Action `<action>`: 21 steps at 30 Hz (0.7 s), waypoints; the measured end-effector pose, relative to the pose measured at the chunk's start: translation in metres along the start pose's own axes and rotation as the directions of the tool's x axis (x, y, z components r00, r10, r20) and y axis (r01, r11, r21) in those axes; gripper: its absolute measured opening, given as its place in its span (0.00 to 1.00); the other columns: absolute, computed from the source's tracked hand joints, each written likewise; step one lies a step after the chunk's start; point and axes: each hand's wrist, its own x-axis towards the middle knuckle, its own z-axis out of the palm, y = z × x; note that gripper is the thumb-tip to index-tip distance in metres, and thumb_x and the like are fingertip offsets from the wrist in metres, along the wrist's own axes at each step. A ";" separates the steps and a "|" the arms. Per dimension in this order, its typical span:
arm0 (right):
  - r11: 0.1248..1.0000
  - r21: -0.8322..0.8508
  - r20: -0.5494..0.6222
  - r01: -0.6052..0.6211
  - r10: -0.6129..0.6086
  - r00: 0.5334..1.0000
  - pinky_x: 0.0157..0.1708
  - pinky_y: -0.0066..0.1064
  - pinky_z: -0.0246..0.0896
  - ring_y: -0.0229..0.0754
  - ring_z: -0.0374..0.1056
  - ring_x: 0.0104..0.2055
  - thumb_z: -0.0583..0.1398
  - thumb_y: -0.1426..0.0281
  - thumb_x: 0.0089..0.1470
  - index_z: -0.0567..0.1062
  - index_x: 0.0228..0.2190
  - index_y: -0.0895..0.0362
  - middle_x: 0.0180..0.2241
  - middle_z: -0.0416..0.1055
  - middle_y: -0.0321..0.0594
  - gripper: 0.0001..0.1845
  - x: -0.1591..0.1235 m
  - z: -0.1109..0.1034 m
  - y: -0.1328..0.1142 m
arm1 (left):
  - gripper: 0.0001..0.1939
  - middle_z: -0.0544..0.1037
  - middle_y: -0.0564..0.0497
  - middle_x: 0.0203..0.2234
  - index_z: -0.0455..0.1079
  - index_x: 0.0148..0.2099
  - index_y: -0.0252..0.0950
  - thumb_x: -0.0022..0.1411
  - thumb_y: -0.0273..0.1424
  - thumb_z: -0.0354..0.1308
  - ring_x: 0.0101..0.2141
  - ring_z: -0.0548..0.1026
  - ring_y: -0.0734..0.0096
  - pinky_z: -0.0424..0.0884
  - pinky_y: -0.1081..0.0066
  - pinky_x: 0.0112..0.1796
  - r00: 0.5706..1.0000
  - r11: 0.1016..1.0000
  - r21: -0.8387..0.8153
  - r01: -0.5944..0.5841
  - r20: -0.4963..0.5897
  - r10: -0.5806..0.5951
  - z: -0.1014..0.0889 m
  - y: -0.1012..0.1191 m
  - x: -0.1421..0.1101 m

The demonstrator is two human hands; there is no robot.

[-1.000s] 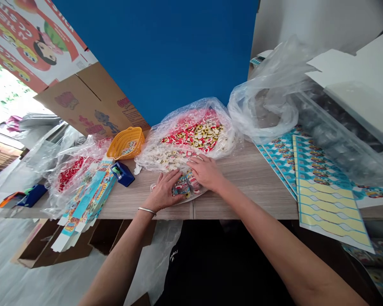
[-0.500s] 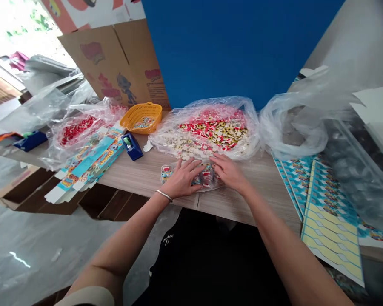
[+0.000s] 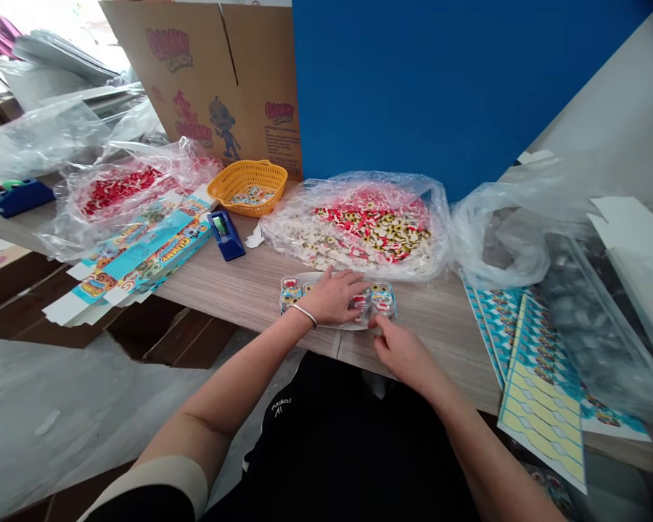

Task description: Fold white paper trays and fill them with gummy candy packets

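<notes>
A clear plastic tray of candies (image 3: 382,296) with rounded compartments and small printed labels lies near the table's front edge. My left hand (image 3: 334,296) rests flat across its middle, fingers stretched out, covering several compartments. At the tray's front right edge is my right hand (image 3: 405,351), its index fingertip touching the rim and the other fingers curled under. Whether those curled fingers hold anything is hidden. Just behind the tray lies an open plastic bag of red, white and brown candies (image 3: 381,225).
A yellow basket (image 3: 218,190) with small labels and a blue tape dispenser (image 3: 226,235) stand to the left, beside flat printed boxes (image 3: 152,254) and a bag of red candies (image 3: 120,188). Label sheets (image 3: 547,406) and clear plastic trays (image 3: 593,312) lie right. A blue panel (image 3: 440,87) rises behind.
My right hand has drawn back from the tray's top to its front right edge, and its fingers have curled. My left hand stays on the tray. The view has shifted slightly.
</notes>
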 end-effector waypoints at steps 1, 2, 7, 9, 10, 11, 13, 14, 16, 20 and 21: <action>1.000 0.013 -0.001 -0.001 0.001 1.000 0.34 0.30 0.51 0.45 0.73 0.36 0.52 0.76 0.58 0.71 0.50 0.56 0.34 0.78 0.43 0.19 0.001 0.001 0.000 | 0.31 0.62 0.42 0.67 0.61 0.67 0.42 0.63 0.39 0.59 0.65 0.59 0.47 0.47 0.39 0.64 1.000 1.000 -0.006 0.003 0.008 -0.003 -0.001 -0.001 0.001; 1.000 0.025 0.001 0.004 -0.004 1.000 0.34 0.30 0.52 0.46 0.73 0.37 0.52 0.77 0.58 0.70 0.51 0.56 0.35 0.79 0.43 0.20 0.002 0.002 0.000 | 0.31 0.63 0.42 0.67 0.62 0.66 0.41 0.63 0.39 0.59 0.65 0.60 0.47 0.48 0.39 0.64 1.000 1.000 -0.013 0.004 0.020 -0.003 -0.002 -0.002 0.002; 0.999 0.021 0.052 0.027 -0.028 0.998 0.37 0.31 0.54 0.49 0.75 0.42 0.51 0.78 0.56 0.70 0.52 0.57 0.39 0.79 0.48 0.23 0.007 0.008 0.003 | 0.30 0.63 0.43 0.66 0.64 0.65 0.42 0.61 0.36 0.60 0.65 0.60 0.49 0.52 0.42 0.64 0.998 0.999 -0.045 -0.002 0.056 0.005 -0.006 -0.007 0.003; 1.000 0.004 0.065 0.013 -0.013 0.998 0.38 0.32 0.55 0.50 0.75 0.44 0.51 0.78 0.55 0.70 0.52 0.57 0.41 0.79 0.50 0.24 0.010 0.013 0.004 | 0.30 0.64 0.44 0.66 0.65 0.65 0.41 0.61 0.35 0.60 0.65 0.60 0.49 0.52 0.43 0.64 0.999 0.999 -0.054 -0.007 0.052 0.010 -0.006 -0.008 0.003; 1.000 -0.006 0.067 -0.002 0.003 0.998 0.39 0.33 0.56 0.51 0.75 0.44 0.52 0.78 0.55 0.70 0.53 0.57 0.41 0.79 0.50 0.24 0.012 0.015 0.004 | 0.30 0.64 0.44 0.66 0.65 0.65 0.41 0.61 0.35 0.60 0.65 0.61 0.50 0.52 0.43 0.64 0.999 0.998 -0.057 -0.010 0.049 0.013 -0.006 -0.009 0.003; 1.000 -0.015 0.069 -0.020 0.021 0.997 0.39 0.33 0.56 0.51 0.75 0.44 0.52 0.78 0.56 0.70 0.54 0.57 0.42 0.79 0.50 0.24 0.013 0.017 0.004 | 0.30 0.64 0.43 0.66 0.65 0.65 0.41 0.61 0.35 0.60 0.65 0.61 0.50 0.53 0.44 0.64 0.999 0.998 -0.057 -0.014 0.046 0.016 -0.006 -0.009 0.003; 0.999 -0.018 0.073 -0.043 0.045 0.996 0.40 0.33 0.57 0.51 0.75 0.45 0.52 0.78 0.56 0.69 0.55 0.57 0.43 0.79 0.51 0.25 0.016 0.020 0.005 | 0.30 0.64 0.43 0.66 0.65 0.65 0.41 0.60 0.34 0.60 0.64 0.62 0.51 0.54 0.46 0.64 0.999 0.998 -0.053 -0.021 0.041 0.023 -0.005 -0.011 0.004; 0.999 -0.012 0.074 -0.045 0.046 0.996 0.40 0.33 0.58 0.51 0.75 0.46 0.52 0.78 0.56 0.69 0.56 0.57 0.44 0.79 0.51 0.26 0.016 0.021 0.005 | 0.30 0.64 0.43 0.66 0.66 0.64 0.41 0.60 0.34 0.61 0.64 0.62 0.52 0.55 0.47 0.64 0.999 0.998 -0.051 -0.025 0.041 0.027 -0.005 -0.011 0.004; 0.999 0.008 0.070 -0.034 0.033 0.997 0.42 0.33 0.59 0.50 0.75 0.47 0.52 0.78 0.57 0.69 0.56 0.57 0.46 0.78 0.50 0.26 0.016 0.022 0.006 | 0.30 0.62 0.43 0.67 0.66 0.64 0.42 0.60 0.35 0.61 0.65 0.62 0.52 0.55 0.49 0.64 0.999 0.998 -0.045 -0.032 0.037 0.034 -0.004 -0.011 0.004; 0.999 0.021 0.057 -0.034 0.033 0.998 0.45 0.34 0.60 0.50 0.74 0.49 0.52 0.77 0.57 0.69 0.57 0.57 0.47 0.78 0.51 0.26 0.015 0.021 0.007 | 0.34 0.57 0.40 0.69 0.64 0.65 0.40 0.58 0.41 0.64 0.67 0.57 0.48 0.54 0.50 0.64 1.000 0.999 -0.037 -0.012 0.006 0.012 -0.003 -0.011 0.005; 0.999 0.020 0.054 -0.037 0.036 0.998 0.45 0.34 0.61 0.50 0.75 0.49 0.52 0.77 0.57 0.70 0.56 0.57 0.47 0.78 0.51 0.26 0.015 0.021 0.006 | 0.35 0.59 0.39 0.68 0.63 0.66 0.38 0.59 0.42 0.63 0.67 0.58 0.48 0.55 0.50 0.64 1.000 0.999 -0.041 -0.004 0.004 0.004 -0.003 -0.011 0.005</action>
